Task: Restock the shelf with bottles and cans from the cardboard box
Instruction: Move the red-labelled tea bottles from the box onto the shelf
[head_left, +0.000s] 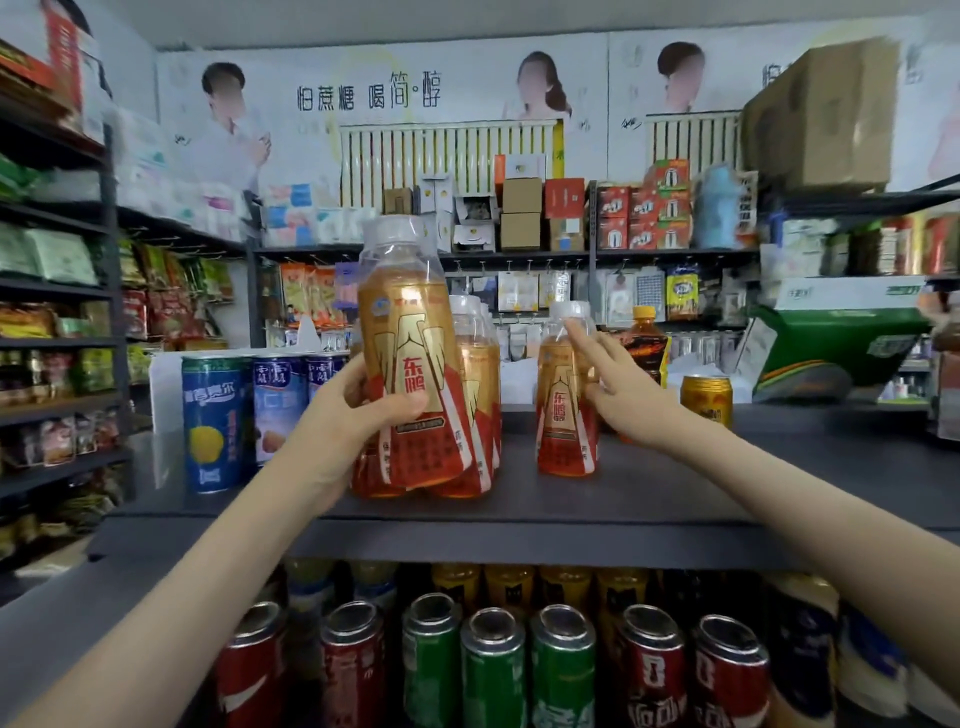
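Gripping an amber drink bottle (410, 332) with a gold-and-red label and clear cap, our left hand (358, 410) holds it slightly tilted at the front of the shelf (649, 493), against a cluster of like bottles (480, 384). Our right hand (623, 397), fingers straight, touches a matching bottle (561, 415) standing just beside them; blue cans (215, 421) stand further left.

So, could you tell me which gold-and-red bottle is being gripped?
The big front bottle, in the left hand; the right hand only touches the small lone bottle.
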